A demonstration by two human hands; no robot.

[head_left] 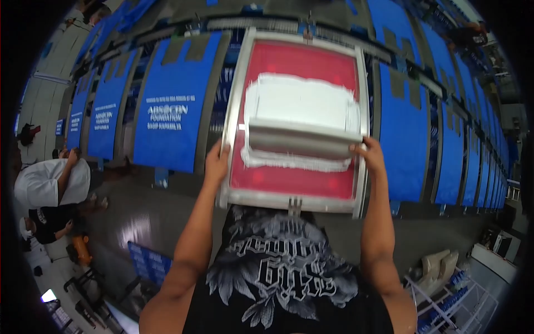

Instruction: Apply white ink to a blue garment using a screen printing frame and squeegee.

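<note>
In front of me lies a screen-printing frame (pixel 234 100) with metal rails and a red mesh (pixel 300 58). A broad patch of white ink (pixel 300 100) covers the middle of the mesh. Across the ink lies a wide grey squeegee (pixel 300 142), tilted, its length running from left to right. My right hand (pixel 371 156) grips the squeegee's right end, beside the right rail. My left hand (pixel 217 161) is closed on the frame's left rail, near its lower part; the squeegee's left end lies inside the rail, apart from this hand.
Blue fabric panels (pixel 173 100) with white print lie on the boards to the left. Plain blue panels (pixel 404 133) lie in a row to the right. Behind the frame runs a metal rail. A person in a white top (pixel 53 181) stands at the left; a white rack (pixel 456 300) stands lower right.
</note>
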